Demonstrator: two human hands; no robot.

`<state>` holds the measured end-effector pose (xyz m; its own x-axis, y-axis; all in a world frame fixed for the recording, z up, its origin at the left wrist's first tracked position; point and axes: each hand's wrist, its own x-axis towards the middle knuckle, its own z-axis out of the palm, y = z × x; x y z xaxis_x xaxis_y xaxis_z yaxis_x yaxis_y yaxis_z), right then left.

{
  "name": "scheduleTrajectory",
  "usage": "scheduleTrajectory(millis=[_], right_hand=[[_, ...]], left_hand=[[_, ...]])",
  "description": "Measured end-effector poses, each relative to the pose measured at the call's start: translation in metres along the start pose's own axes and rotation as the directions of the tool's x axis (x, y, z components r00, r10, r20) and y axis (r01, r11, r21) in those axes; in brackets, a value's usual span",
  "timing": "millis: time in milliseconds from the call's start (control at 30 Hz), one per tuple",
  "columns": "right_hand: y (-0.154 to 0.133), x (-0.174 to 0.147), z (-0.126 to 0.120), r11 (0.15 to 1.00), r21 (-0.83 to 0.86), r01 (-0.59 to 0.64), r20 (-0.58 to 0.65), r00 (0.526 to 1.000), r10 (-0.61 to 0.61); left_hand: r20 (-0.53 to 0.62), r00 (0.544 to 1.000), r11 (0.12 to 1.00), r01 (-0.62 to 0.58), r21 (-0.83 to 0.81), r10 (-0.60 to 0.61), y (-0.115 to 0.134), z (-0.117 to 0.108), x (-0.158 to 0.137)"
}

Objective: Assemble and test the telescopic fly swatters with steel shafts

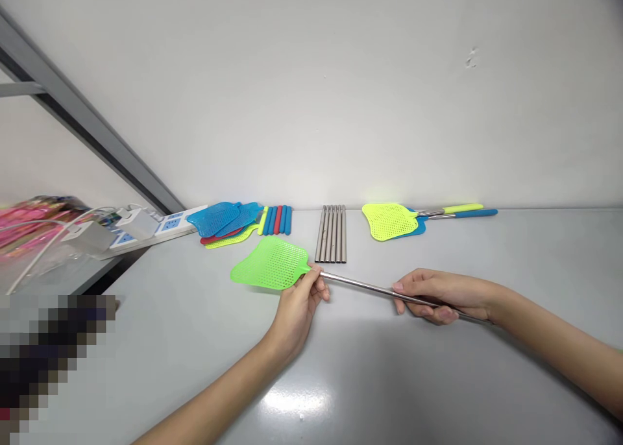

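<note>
My left hand [302, 302] pinches the neck of a green fly swatter head [272, 263], where it meets a thin metal rod [357, 283]. Around the rod's other part my right hand [433, 294] is closed, and the rod's end runs on under that wrist. The head and rod are in line, held above the grey table [370, 380]. Just behind my left hand lie several metal tubes [331, 234] side by side.
Along the wall lie blue, red and yellow swatter heads [219, 219], several coloured handle grips [275, 220] and two whole swatters [392, 221]. A power strip [170, 224] with chargers and cables stands at the left, near pink plastic-wrapped items [39, 224].
</note>
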<state>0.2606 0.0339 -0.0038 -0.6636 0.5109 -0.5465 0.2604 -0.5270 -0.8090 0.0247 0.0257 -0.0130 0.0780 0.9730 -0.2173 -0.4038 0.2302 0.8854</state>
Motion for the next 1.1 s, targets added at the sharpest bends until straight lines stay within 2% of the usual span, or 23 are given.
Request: scheduleTrajectory(millis=[500,1100], right_hand=[[-0.0002,0.0002,-0.0007,1.0,-0.005,0.007,0.003,1.0,-0.007],[-0.0008,-0.0002,0.0019,0.994,-0.097,0.056,0.002,0.998,-0.056]], left_hand=[[0.0,1.0,1.0,0.0,0.007,0.0,-0.0001,0.0,-0.0002],[-0.002,1.0,1.0,-0.025,-0.002,0.025,-0.001,0.0002,-0.001]])
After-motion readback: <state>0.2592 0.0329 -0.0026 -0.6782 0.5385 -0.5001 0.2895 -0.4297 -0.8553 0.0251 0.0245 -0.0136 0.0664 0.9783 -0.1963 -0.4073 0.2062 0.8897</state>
